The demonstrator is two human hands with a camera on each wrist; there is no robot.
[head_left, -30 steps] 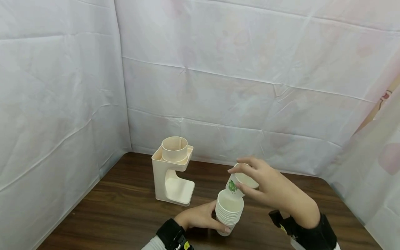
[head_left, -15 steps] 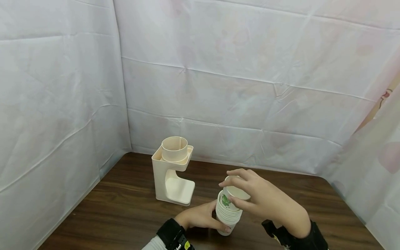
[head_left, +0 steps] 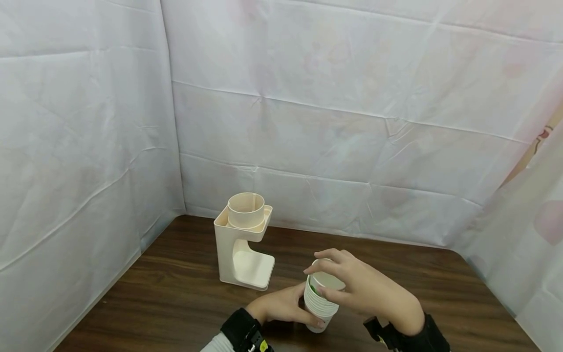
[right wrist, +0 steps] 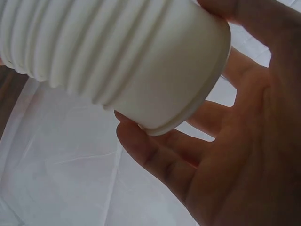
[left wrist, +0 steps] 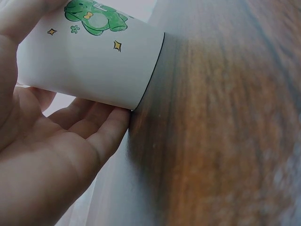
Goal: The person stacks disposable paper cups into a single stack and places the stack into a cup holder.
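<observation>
I see my left hand [head_left: 281, 309] wrapped around the lower part of a stack of paper cups [head_left: 319, 305] standing on the wooden table [head_left: 176, 298], near the front edge and a little right of centre. Its fingers curl round the bottom cup, whose green cartoon print shows in the left wrist view [left wrist: 94, 16], and the grip reads to me as a brace, so the stack stays put when weight comes on from above.

My right hand [head_left: 365, 291] comes over the top from the right. Its thumb and fingers are curled round the rim and wall of the top cup [head_left: 327, 281], which sits partly nested in the stack, slightly tilted, with a strip of green print peeping out at its left side. From the right wrist view I see the ribbed run of rims [right wrist: 70, 52] and fingers [right wrist: 155, 165] cupped under the cup's base rather than squeezing it, a loose hold that I judge keeps the thin paper from buckling.

To the left and farther back stands a cream cup dispenser [head_left: 243, 244], well apart from both hands, its round top opening facing up. White sheeting [head_left: 308, 122] closes in the table on the far side and both flanks.
</observation>
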